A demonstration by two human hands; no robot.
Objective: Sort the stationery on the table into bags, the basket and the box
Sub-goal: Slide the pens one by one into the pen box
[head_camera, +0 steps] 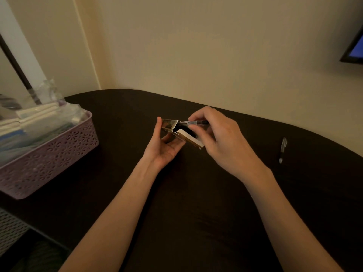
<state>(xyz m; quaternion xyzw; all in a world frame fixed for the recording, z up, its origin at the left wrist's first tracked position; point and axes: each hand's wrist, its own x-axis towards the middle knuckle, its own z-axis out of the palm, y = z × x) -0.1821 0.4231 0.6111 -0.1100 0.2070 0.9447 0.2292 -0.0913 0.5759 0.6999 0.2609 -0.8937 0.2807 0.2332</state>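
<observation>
My left hand (165, 146) holds a small cardboard box (170, 125) above the middle of the dark table (196, 203), fingers curled around its body. The box's end flap (191, 138) hangs open toward the right. My right hand (218, 138) pinches a dark pen (196, 122) whose tip sits at the box's open mouth. Another pen (282, 149), clear with a pale tip, lies alone on the table to the right. A pink perforated basket (59, 152) at the left holds several plastic bags with stationery.
A white lattice basket (9, 230) sits lower at the far left, below the table edge. The wall stands close behind the table. A dark-framed screen (353, 50) hangs at the upper right.
</observation>
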